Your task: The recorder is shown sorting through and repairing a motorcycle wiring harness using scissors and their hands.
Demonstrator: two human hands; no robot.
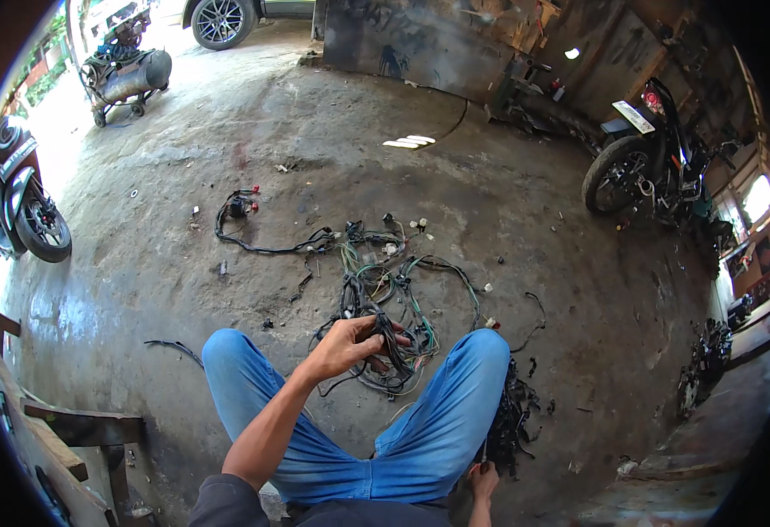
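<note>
your left hand (356,344), at the centre of the frame, is curled around a thick bunch of the harness (350,294), its fingers closed on the dark wires between your knees. the rest of the harness lies on the floor (306,154) in the middle of the frame, a tangle of black, green and yellowish strands; one black branch runs to the upper left of the tangle and ends near a switch (238,207) with red bits beside it. your right hand (483,479) is at the lower edge, right of centre, beside your thigh and just below a heap of black scraps (512,408); its fingers look bent near something thin, but you can't tell from here whether they grip it. a motorbike (618,176) stands at the upper right, a compressor (139,75) at the upper left, and a wooden bench (82,426) at the lower left.
</note>
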